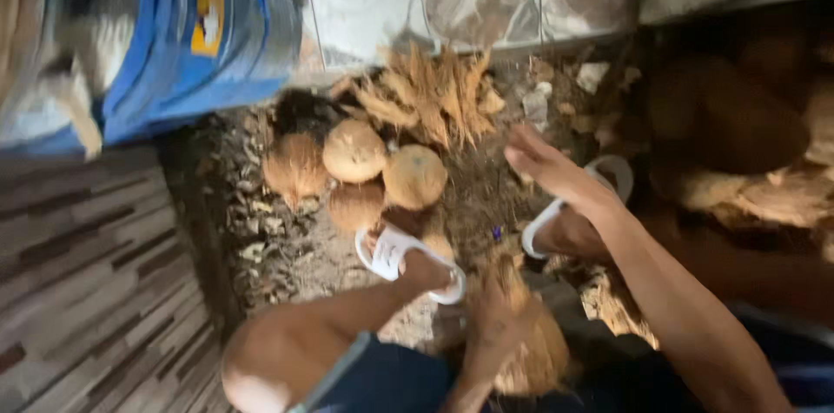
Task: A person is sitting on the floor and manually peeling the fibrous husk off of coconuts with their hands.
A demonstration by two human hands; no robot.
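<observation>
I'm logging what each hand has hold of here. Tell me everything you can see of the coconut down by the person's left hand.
The coconut is rounded, tan-brown and covered in rough, stringy fibre, with loose husk strands sticking up at its top. It sits low in the picture, between the person's knees, just behind the white sandals. The left hand grips its upper left side. The right hand is apart from it, open, raised above the ground. Blur hides finer detail.

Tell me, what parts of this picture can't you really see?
- Head view: the coconut under the left hand is smeared by motion blur; the grip is unclear.
- The right hand fingertips are blurred.
- The blue barrel is cut off by the top edge.
- The right side is too dark.
</observation>
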